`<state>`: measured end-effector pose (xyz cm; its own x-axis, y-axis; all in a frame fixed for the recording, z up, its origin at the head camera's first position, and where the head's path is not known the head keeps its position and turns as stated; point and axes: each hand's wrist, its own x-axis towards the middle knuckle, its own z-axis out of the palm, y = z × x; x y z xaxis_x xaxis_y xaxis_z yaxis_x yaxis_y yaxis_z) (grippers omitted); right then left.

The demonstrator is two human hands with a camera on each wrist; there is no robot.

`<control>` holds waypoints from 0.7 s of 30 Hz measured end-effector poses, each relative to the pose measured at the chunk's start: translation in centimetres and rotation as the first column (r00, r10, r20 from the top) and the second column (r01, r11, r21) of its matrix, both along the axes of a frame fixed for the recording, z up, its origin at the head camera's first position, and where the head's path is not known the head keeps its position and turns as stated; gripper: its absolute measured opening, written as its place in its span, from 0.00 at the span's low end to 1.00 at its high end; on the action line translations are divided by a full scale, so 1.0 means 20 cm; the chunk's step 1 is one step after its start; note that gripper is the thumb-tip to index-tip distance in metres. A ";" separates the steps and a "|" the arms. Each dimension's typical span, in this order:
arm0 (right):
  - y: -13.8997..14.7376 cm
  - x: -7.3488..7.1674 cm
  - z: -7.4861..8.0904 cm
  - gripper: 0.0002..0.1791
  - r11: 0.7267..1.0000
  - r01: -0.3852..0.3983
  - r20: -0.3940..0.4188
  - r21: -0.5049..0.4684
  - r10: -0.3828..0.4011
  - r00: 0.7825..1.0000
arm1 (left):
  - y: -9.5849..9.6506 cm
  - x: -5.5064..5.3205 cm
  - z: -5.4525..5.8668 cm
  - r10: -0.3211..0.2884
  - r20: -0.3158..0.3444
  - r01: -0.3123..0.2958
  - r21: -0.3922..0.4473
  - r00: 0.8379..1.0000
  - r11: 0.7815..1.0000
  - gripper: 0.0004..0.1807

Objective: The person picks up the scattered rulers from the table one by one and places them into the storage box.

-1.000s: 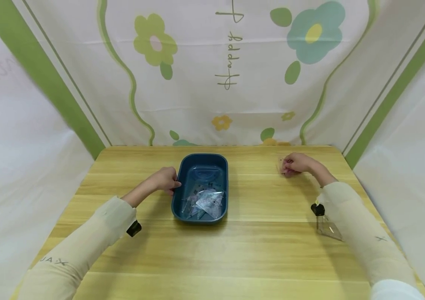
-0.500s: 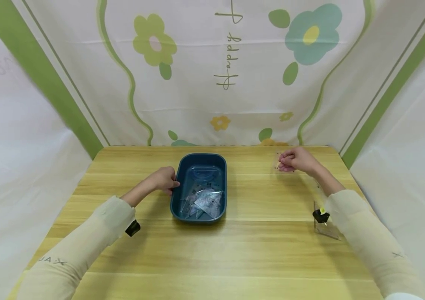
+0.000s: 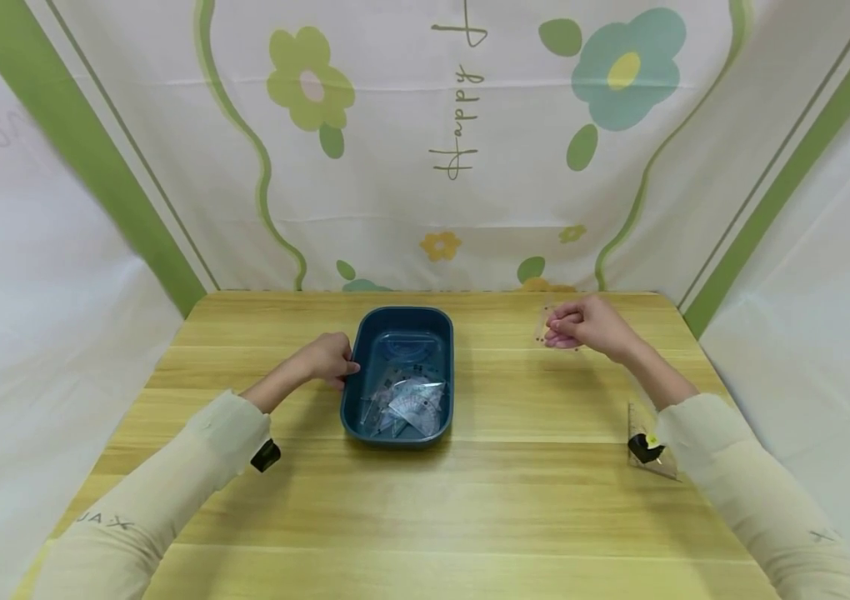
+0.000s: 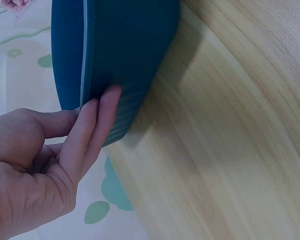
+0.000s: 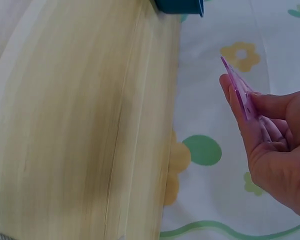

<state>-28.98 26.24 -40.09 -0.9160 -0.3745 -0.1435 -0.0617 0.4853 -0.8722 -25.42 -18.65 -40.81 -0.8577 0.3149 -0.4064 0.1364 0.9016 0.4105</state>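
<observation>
A dark blue plastic bin [image 3: 450, 375] stands on the wooden table. My left hand [image 3: 331, 360] grips its left wall, thumb over the rim and fingers against the outside, as the left wrist view shows. Inside the bin lie a clear protractor [image 3: 407, 347] and several overlapping clear set squares [image 3: 419, 406]. Near the table's back right, my right hand [image 3: 593, 327] pinches a thin clear plastic piece [image 5: 240, 90] with a pink edge between thumb and fingers, above the tabletop. Its full outline is hidden by the hand.
A clear set square [image 3: 657, 468] lies on the table at the right, partly covered by the right wrist's black camera [image 3: 646, 448]. Beyond the table's back edge hangs a white cloth [image 3: 387, 183] with printed flowers. White cloth also hangs at both sides.
My right hand has shifted a little to the left with the plastic piece, and its forearm uncovers more of the set square on the table. The left hand stays on the bin.
</observation>
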 end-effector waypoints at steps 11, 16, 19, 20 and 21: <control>-0.16 0.09 0.03 0.14 0.999 -0.048 -0.021 -0.015 0.048 0.999 | 0.00 0.00 0.01 0.010 -0.012 -0.010 0.000 1.000 1.000 0.21; -0.26 0.12 0.03 0.13 0.995 -0.091 -0.012 -0.033 0.091 0.996 | 0.01 0.01 0.02 0.006 -0.014 -0.006 -0.006 1.000 1.000 0.21; -0.31 0.13 0.02 0.12 0.991 -0.126 -0.024 -0.038 0.125 0.992 | 0.01 0.01 0.02 -0.003 -0.018 0.003 -0.012 1.000 1.000 0.21; -0.33 0.14 0.02 0.12 0.989 -0.139 -0.032 -0.039 0.138 0.990 | 0.01 0.01 0.02 -0.006 -0.021 0.006 -0.015 1.000 1.000 0.21; -0.35 0.14 0.02 0.12 0.988 -0.150 -0.036 -0.041 0.148 0.988 | 0.01 0.01 0.01 -0.010 -0.023 0.010 -0.017 1.000 1.000 0.21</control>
